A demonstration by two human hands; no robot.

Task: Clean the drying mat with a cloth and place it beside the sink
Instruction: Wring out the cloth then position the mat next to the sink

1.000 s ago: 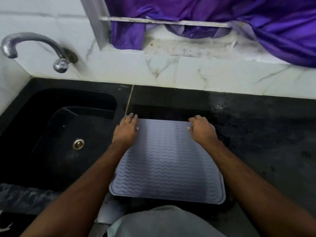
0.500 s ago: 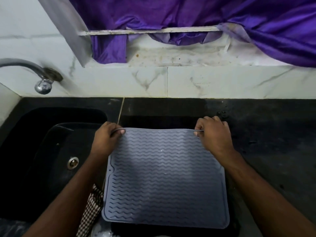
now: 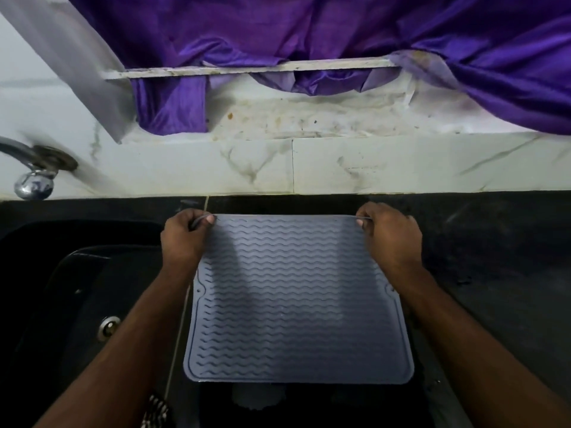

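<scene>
1. In the head view, the grey drying mat point(image 3: 296, 298) with its wavy ridges was held up by its two far corners over the black counter point(image 3: 494, 242), just to the right of the sink point(image 3: 61, 288).
2. The left hand point(image 3: 185, 239) pinched the mat's far left corner, thumb on the near face and the other fingers curled behind the edge, where they were hidden.
3. The right hand point(image 3: 389, 236) pinched the far right corner in the same way; its fingertips behind the mat could not be seen.
4. The mat's near edge hung low; whether it touched the counter could not be told, as the area beneath was dark.
5. A scrap of checked cloth point(image 3: 156, 412) showed at the near edge, mostly hidden by the left forearm and cut off by the frame.
6. The tap point(image 3: 34, 171) at far left was blurred and cut off.
7. A purple curtain point(image 3: 340, 35) hung over the stained ledge behind the counter.
</scene>
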